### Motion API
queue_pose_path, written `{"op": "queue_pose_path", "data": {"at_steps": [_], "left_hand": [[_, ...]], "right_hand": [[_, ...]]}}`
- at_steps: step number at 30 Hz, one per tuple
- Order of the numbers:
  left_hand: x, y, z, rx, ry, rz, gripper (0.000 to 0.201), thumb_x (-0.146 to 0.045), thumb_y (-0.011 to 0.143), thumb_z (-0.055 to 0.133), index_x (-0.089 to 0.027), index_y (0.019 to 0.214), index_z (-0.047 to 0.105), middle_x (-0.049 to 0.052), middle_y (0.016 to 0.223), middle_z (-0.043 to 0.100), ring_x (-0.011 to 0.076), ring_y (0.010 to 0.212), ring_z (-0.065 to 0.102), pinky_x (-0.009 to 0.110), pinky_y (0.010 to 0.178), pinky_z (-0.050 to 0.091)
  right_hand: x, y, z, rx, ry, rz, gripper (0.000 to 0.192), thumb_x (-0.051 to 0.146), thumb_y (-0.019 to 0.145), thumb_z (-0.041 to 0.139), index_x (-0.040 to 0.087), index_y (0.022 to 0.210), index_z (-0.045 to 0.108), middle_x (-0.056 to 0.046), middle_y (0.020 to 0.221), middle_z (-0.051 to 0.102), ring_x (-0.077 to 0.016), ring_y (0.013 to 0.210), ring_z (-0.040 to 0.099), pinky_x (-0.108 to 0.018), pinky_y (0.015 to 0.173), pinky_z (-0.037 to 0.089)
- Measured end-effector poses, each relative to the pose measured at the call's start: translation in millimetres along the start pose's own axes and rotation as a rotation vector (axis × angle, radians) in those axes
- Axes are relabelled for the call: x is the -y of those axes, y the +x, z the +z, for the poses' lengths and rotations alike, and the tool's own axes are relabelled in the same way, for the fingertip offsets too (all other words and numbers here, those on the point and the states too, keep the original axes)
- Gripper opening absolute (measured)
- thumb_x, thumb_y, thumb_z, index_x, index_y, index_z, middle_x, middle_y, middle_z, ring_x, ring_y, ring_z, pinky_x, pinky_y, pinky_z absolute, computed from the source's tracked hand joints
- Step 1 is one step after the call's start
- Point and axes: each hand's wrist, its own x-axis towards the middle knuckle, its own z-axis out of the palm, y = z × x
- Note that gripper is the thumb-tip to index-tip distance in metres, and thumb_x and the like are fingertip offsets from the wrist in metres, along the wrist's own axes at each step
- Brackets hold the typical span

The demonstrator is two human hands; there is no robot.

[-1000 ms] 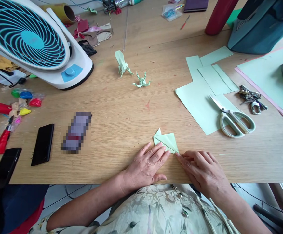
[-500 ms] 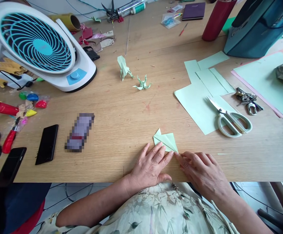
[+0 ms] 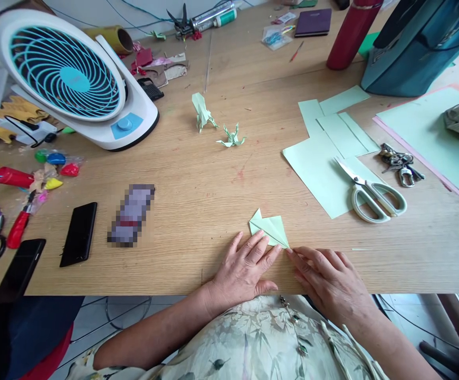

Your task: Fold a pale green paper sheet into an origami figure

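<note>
A piece of pale green folded paper lies on the table near its front edge, with a pointed flap at its upper left and a crease line running across. My left hand rests flat with fingers spread, its fingertips pressing the paper's lower edge. At the paper's lower right corner, my right hand has its fingers curled together, the tips closed on that corner. Its thumb is largely hidden. Farther back stand two folded green paper figures, an upright one and a smaller spread one.
Scissors lie on green paper sheets to the right, beside keys. A red bottle and a teal bag stand behind. On the left are a fan and several phones, one black phone among them.
The camera view has shifted slightly. My right fingertips have slid a little to the right along the paper's corner, while my left hand stays on the paper.
</note>
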Motion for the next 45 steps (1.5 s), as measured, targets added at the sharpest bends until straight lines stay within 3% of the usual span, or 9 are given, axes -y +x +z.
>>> {"op": "queue_pose_path", "data": {"at_steps": [7,13,19,23,28,32,45], "left_hand": [[0.1,-0.6,0.4,-0.026,0.011,0.009,0.074,-0.069,0.096,0.033,-0.02,0.15,0.041,0.012,0.149,0.048,0.0285,0.145,0.032,0.054,0.123,0.013],[2.1,-1.1,-0.2,0.016,0.003,0.029,0.078,-0.071,0.095,0.03,-0.018,0.153,0.037,0.014,0.151,0.046,0.0308,0.146,0.03,0.055,0.122,0.016],[10.9,-6.1,-11.6,0.102,0.005,0.028,0.077,-0.065,0.098,0.033,-0.014,0.156,0.03,0.013,0.156,0.042,0.0294,0.15,0.025,0.049,0.122,0.02],[14.6,-7.9,-18.0,0.112,0.057,0.022,0.072,-0.061,0.098,0.041,-0.016,0.154,0.034,0.01,0.157,0.041,0.0293,0.149,0.026,0.049,0.12,0.023],[15.2,-6.9,-7.3,-0.018,0.155,0.057,0.075,-0.07,0.093,0.04,-0.021,0.151,0.042,0.008,0.15,0.05,0.0317,0.14,0.038,0.049,0.116,0.027],[14.6,-6.9,6.1,-0.098,0.22,0.056,0.08,-0.074,0.09,0.042,-0.022,0.151,0.042,0.01,0.148,0.052,0.0331,0.139,0.038,0.049,0.113,0.03],[8.2,-5.8,-3.0,0.027,0.14,-0.024,0.076,-0.071,0.092,0.043,-0.024,0.151,0.041,0.01,0.152,0.047,0.0322,0.142,0.038,0.049,0.115,0.033]], "right_hand": [[-9.1,-8.6,-3.7,-0.067,0.126,0.027,0.051,0.011,0.095,0.055,0.016,0.145,0.047,-0.014,0.128,0.065,-0.0241,0.102,0.06,-0.04,0.085,0.045],[-4.9,7.8,4.7,0.019,0.05,-0.075,0.042,0.009,0.096,0.051,0.015,0.138,0.056,-0.012,0.139,0.062,-0.0257,0.12,0.057,-0.04,0.09,0.043],[-5.5,6.6,9.5,0.011,0.043,-0.038,0.039,0.014,0.098,0.051,0.022,0.134,0.061,-0.007,0.138,0.063,-0.0246,0.121,0.057,-0.044,0.098,0.039],[-4.2,6.6,11.5,0.004,0.036,-0.033,0.039,0.015,0.098,0.05,0.021,0.136,0.059,-0.007,0.138,0.063,-0.0237,0.121,0.056,-0.044,0.102,0.038],[-0.4,10.4,17.4,-0.027,0.001,-0.03,0.039,0.02,0.098,0.051,0.024,0.136,0.059,-0.005,0.135,0.065,-0.0223,0.119,0.055,-0.045,0.107,0.036],[5.9,15.0,23.9,-0.089,-0.134,-0.025,0.032,0.026,0.093,0.062,0.028,0.125,0.068,-0.003,0.129,0.067,-0.0227,0.113,0.056,-0.044,0.105,0.038],[18.4,16.8,24.2,-0.122,-0.132,0.05,0.041,0.032,0.093,0.064,0.027,0.134,0.061,-0.001,0.128,0.068,-0.0231,0.112,0.058,-0.046,0.103,0.038]]}}
